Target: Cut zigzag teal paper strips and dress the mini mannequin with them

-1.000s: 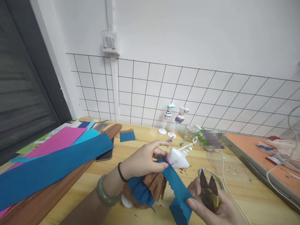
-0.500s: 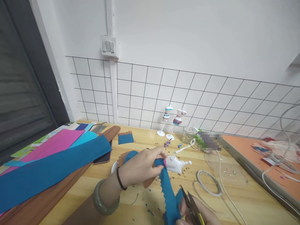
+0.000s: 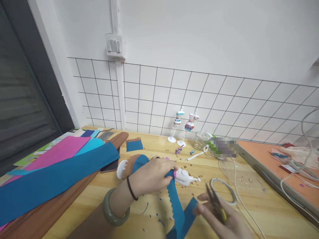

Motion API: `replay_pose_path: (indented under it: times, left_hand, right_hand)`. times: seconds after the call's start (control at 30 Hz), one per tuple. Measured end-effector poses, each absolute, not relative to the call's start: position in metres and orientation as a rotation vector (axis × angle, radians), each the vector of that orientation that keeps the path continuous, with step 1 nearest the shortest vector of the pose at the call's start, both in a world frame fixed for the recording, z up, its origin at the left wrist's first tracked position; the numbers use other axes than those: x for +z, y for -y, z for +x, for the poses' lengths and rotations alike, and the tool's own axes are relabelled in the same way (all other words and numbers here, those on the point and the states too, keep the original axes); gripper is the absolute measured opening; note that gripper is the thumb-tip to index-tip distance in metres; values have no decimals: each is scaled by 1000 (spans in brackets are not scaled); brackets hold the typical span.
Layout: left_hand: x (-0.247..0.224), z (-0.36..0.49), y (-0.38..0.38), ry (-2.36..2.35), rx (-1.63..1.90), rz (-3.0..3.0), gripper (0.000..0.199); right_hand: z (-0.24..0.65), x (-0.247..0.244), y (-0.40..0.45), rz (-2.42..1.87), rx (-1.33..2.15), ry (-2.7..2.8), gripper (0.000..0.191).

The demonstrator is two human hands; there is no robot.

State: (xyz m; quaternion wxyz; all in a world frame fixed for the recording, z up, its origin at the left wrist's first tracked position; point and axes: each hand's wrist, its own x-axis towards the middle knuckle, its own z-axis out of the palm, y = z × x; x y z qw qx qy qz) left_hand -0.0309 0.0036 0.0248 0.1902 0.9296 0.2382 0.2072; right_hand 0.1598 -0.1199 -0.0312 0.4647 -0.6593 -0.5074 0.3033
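My left hand [image 3: 153, 174] grips a small white mannequin [image 3: 183, 177] lying on its side, its thumb and fingers pressing blue fabric round the waist below a pink band. From there a long blue strip [image 3: 176, 207] with a zigzag edge hangs toward the front and folds back up. My right hand [image 3: 220, 215] holds dark scissors [image 3: 216, 203] with yellow on the handle, its fingertips beside the strip's free end. Behind my left wrist lie brown and blue fabric [image 3: 140, 162] and the mannequin's round white base [image 3: 121, 170].
Blue, pink and brown sheets [image 3: 62, 179] cover the left side, partly over a phone [image 3: 109, 166]. Two dressed mannequins [image 3: 190, 125] stand at the back by a glass jar [image 3: 201, 140]. A tape ring [image 3: 223, 191], a white cable [image 3: 245, 205] and fabric scraps lie around.
My right hand has moved up and right with the scissors, away from the strip. More of the strip's folded end shows. The mannequin in my left hand has turned slightly.
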Motion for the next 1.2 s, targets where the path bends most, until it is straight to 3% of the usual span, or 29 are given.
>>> replay_pose_path:
  times: [0.1, 0.3, 0.57, 0.7, 0.83, 1.0, 1.2]
  left_hand:
    - [21, -28, -4, -606, 529, 2668, 26]
    - [15, -23, 0, -502, 438, 2743, 22]
    - [12, -21, 1, -538, 535, 2720, 28]
    - [19, -21, 0, -607, 774, 2661, 36]
    - [20, -20, 1, -936, 1074, 2380, 16]
    - [-3, -2, 4, -1013, 816, 1891, 36]
    - [-34, 24, 5, -706, 737, 1322, 36]
  right_hand:
    - [167, -30, 114, -1645, 510, 1184, 33]
    - [162, -20, 102, -1604, 569, 1419, 22]
    - [156, -25, 100, -1646, 481, 1197, 22]
    - [171, -22, 96, -1730, 431, 1172, 21]
    - [187, -17, 91, -1845, 331, 1203, 24]
    - [188, -15, 88, -1917, 208, 1082, 30]
    - [183, -27, 84, -1925, 319, 867, 30]
